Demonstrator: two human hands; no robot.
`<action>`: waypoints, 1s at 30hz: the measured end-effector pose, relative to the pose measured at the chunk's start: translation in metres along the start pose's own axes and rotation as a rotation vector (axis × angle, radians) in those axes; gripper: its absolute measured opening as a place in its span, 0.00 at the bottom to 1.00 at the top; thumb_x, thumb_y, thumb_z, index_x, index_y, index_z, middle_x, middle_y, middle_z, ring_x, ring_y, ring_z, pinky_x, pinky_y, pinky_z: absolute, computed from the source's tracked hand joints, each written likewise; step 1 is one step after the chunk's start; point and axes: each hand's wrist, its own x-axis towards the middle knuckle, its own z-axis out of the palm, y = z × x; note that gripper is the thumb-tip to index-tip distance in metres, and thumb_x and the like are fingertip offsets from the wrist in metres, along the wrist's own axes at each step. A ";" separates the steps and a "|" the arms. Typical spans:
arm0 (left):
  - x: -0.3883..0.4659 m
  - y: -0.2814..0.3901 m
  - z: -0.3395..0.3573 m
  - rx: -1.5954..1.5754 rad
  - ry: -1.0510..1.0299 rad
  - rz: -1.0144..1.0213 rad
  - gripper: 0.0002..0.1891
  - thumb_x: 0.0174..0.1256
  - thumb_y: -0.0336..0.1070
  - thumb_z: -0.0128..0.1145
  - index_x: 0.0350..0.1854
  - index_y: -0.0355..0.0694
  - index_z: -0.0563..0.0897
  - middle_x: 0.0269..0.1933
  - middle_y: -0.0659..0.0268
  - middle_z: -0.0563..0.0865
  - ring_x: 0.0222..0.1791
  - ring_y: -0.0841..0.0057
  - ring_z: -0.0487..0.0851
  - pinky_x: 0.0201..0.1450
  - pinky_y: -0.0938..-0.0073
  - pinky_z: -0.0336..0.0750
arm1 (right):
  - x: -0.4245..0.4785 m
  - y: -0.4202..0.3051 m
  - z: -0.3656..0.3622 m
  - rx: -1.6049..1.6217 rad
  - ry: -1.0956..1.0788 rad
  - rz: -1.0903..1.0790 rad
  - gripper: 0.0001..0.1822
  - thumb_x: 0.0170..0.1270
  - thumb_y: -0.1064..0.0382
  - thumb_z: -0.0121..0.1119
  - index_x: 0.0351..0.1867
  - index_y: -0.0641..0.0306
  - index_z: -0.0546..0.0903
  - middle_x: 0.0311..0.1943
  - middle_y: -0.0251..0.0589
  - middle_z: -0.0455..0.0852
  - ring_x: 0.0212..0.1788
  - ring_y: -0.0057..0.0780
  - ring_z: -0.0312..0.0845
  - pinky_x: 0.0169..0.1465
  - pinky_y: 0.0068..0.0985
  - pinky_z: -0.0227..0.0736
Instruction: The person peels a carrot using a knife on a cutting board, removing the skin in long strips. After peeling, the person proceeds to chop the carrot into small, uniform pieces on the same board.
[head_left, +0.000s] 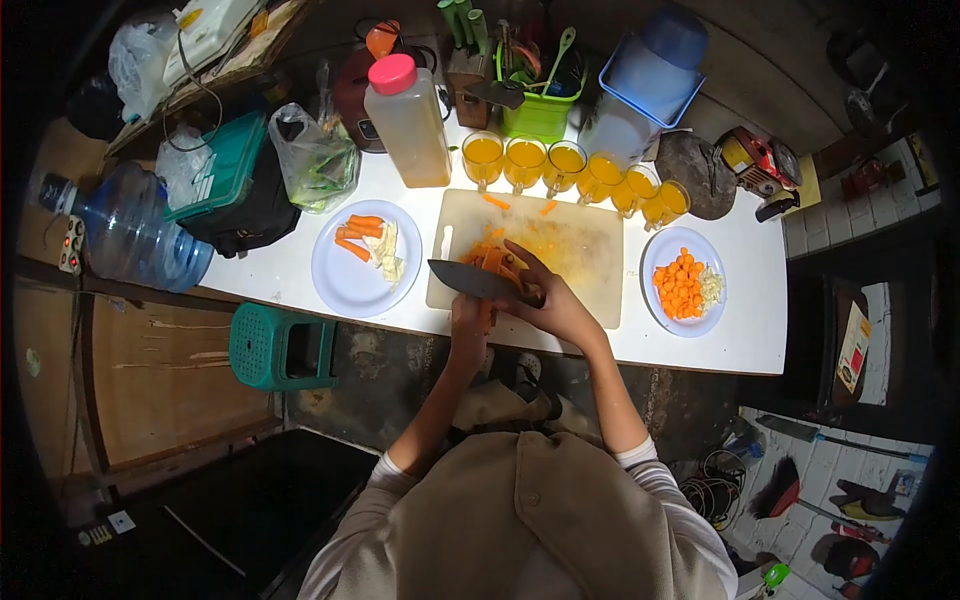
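Note:
My right hand grips a kitchen knife, its broad dark blade pointing left over the front of a cutting board. Carrot peelings are bunched behind the blade, close to my right fingers. At the board's front edge, my left hand is just below the blade, with orange strips beside it; the knife partly hides its fingers. To the left, a plate bears carrot pieces and pale cabbage-like pieces. Cut carrot and pale chopped bits lie on a right-hand plate.
Several glass mugs of orange drink line the board's far side. Behind stand a pink-capped bottle, a green utensil basket and a knife block. A stone mortar sits right; a green stool stands below the table's left.

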 end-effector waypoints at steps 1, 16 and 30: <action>0.002 -0.005 -0.003 -0.053 0.009 -0.019 0.11 0.69 0.38 0.40 0.35 0.37 0.73 0.26 0.69 0.71 0.20 0.85 0.66 0.23 0.83 0.61 | -0.001 -0.001 0.000 0.062 0.006 -0.006 0.42 0.51 0.56 0.67 0.67 0.51 0.58 0.48 0.50 0.79 0.51 0.30 0.73 0.54 0.24 0.64; 0.012 0.012 0.001 -0.026 0.001 -0.041 0.15 0.68 0.46 0.40 0.37 0.40 0.74 0.20 0.73 0.68 0.17 0.89 0.62 0.20 0.85 0.56 | 0.016 0.009 -0.002 0.147 -0.045 -0.055 0.36 0.54 0.62 0.64 0.65 0.53 0.63 0.57 0.37 0.72 0.50 0.26 0.68 0.53 0.23 0.64; 0.013 0.012 -0.002 -0.039 -0.041 -0.169 0.19 0.69 0.52 0.37 0.47 0.44 0.71 0.28 0.72 0.75 0.18 0.90 0.64 0.17 0.88 0.57 | 0.020 0.011 0.006 0.091 0.068 -0.087 0.28 0.53 0.62 0.63 0.58 0.55 0.73 0.46 0.31 0.80 0.32 0.16 0.66 0.39 0.16 0.64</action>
